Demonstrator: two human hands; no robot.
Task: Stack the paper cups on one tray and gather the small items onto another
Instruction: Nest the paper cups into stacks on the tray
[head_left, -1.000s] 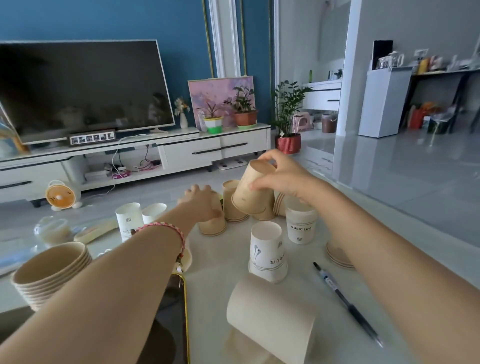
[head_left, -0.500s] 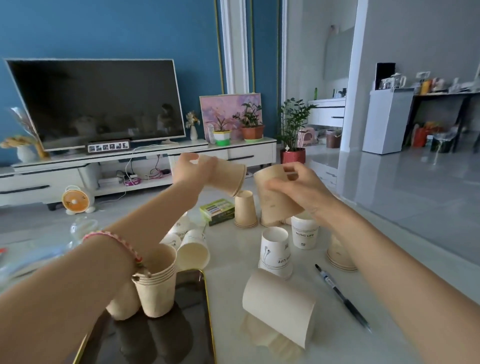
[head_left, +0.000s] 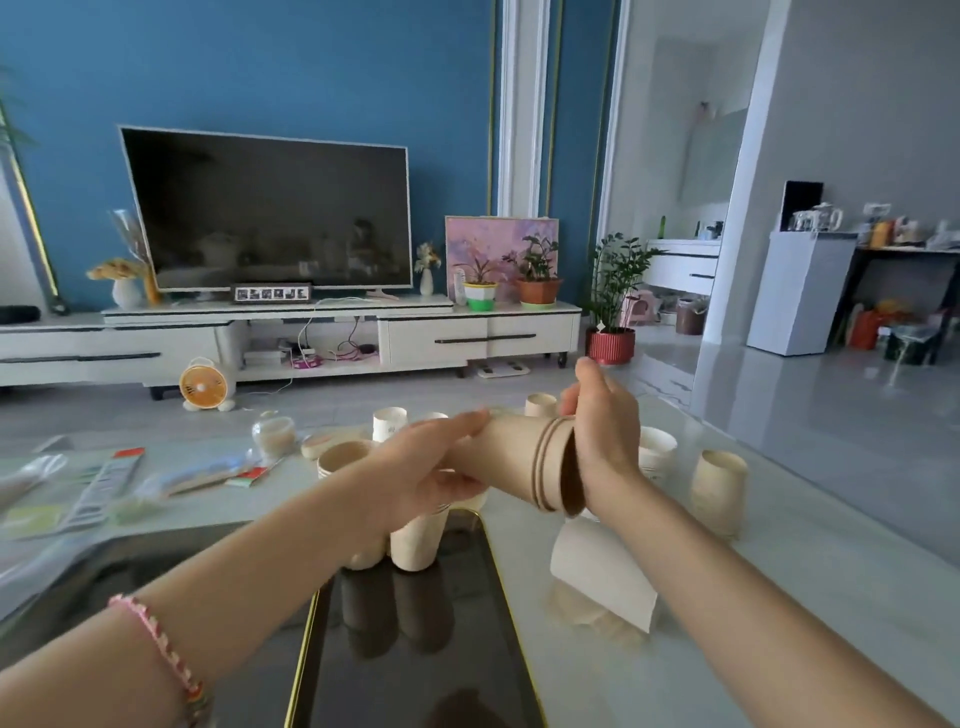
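- Far left, a scatter of flat packets (head_left: 98, 483) lies on the table (head_left: 779, 597), with a small clear jar (head_left: 272, 435) just behind. Those are the small items, I'd say, not yet gathered, and I can't pick out a second tray for them.
- Moving in, the dark tray (head_left: 395, 691) with its gold edge sits right in front of the person. Two pale cup stacks (head_left: 415, 543) stand upright at its far end, half hidden by the forearm. That looks like the cup tray.
- Just beyond, a brown stack (head_left: 343, 457) stands mouth up behind the left wrist. Whether it's on the tray or the table, I can't tell.
- Here's the action! The left hand (head_left: 431, 467) has fingers and thumb wrapped round the base end of the nested cups (head_left: 514, 462). They're held sideways in the air above the tray's far end, probably so each hand can take one end.
- The right hand (head_left: 605, 431) is cupped over the mouth end, thumb up and fingers curled round the far side of the rims. I reckon it's pressing the cups snugly together.
- Off to the right, there's plenty left. A toppled cup (head_left: 602, 577) lies on its side just beside the tray, and a white printed cup (head_left: 657, 452) peeks out behind the right wrist. Further out, an upturned cup (head_left: 719, 499) stands rim down.
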